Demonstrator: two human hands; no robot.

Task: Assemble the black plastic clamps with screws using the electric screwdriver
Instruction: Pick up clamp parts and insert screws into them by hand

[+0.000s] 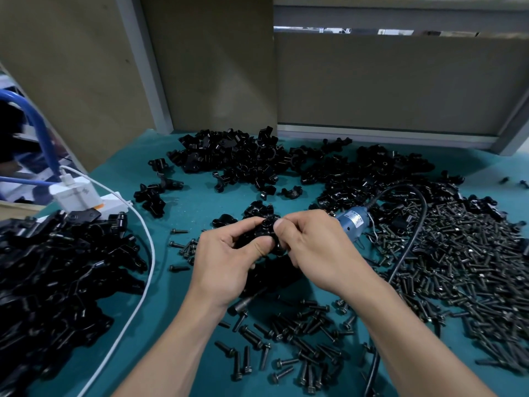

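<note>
My left hand and my right hand meet over the middle of the teal table, both gripping one black plastic clamp between thumbs and fingers. The blue electric screwdriver lies just behind my right hand, its body partly hidden by the hand. Its black cord arcs back and runs toward me. A dark bit tip pokes out below my left wrist. Loose black screws lie scattered near my forearms.
A heap of black clamp halves fills the back of the table. A big pile of screws covers the right side. Assembled black parts are heaped at left, beside a white charger and white cable. Cardboard panels stand behind.
</note>
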